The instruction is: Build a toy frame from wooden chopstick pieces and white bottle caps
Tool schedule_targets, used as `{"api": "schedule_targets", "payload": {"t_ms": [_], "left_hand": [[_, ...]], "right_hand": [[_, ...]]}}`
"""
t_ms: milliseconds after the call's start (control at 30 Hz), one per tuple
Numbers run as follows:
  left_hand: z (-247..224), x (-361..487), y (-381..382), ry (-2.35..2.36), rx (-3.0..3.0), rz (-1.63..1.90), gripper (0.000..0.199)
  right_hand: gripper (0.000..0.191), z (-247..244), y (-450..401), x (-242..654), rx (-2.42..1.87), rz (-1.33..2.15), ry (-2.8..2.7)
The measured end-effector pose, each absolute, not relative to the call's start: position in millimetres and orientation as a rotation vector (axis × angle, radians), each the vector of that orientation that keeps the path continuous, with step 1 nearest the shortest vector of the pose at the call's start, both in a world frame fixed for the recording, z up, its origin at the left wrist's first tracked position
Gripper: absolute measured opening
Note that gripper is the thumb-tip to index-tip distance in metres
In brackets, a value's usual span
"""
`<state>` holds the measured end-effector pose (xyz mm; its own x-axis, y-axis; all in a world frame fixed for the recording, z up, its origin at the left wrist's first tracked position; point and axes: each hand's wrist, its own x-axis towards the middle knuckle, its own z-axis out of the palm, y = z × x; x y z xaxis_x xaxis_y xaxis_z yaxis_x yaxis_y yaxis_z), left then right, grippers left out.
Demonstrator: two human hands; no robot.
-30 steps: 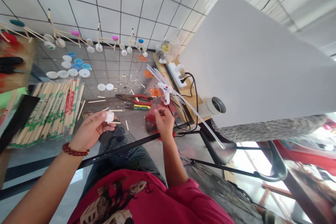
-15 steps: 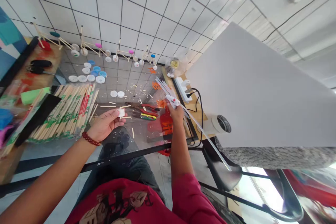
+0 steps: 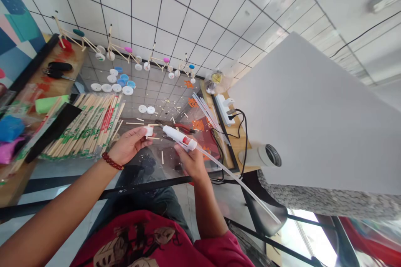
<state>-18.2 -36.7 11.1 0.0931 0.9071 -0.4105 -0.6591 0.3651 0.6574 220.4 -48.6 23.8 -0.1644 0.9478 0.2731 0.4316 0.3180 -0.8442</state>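
Observation:
My left hand point(image 3: 130, 145) pinches a small white piece point(image 3: 149, 131) with thin wooden sticks protruding from its right side. In my right hand point(image 3: 191, 159) is a white glue gun point(image 3: 180, 137), its nozzle pointing left toward the white piece, with a small gap between them. A long clear glue stick point(image 3: 238, 182) trails from the gun's rear to the lower right. Red-handled pliers point(image 3: 184, 127) lie partly hidden behind the gun. Two white caps point(image 3: 146, 109) rest on the glass table above my left hand.
Wrapped chopsticks point(image 3: 84, 125) lie at left. White and blue caps point(image 3: 117, 87) and small stick models point(image 3: 125, 52) stand toward the tiled wall. On the right are glue sticks point(image 3: 208, 112), a power strip point(image 3: 224, 110), black cables and a bottle point(image 3: 261, 155).
My right hand has brought the glue gun left and down, close to the white piece, and the gun now covers part of the pliers. The whole view has shifted slightly.

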Motion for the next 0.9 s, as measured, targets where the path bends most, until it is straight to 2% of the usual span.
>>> {"api": "schedule_targets", "payload": {"t_ms": [300,767,900], "left_hand": [[6.1,-18.9,-37.2,0.873,0.409,1.179,0.041],[3.8,-19.7,-38.1,0.868,0.423,1.182,0.039],[4.8,-20.5,-38.2,0.860,0.428,1.176,0.034]], "right_hand": [[0.025,23.7,-50.2,212.2,-1.263,0.712,-1.782],[0.026,19.7,-49.4,215.1,-1.285,0.724,-1.819],[0.028,19.5,-49.2,212.8,-1.286,0.750,-1.829]]}}
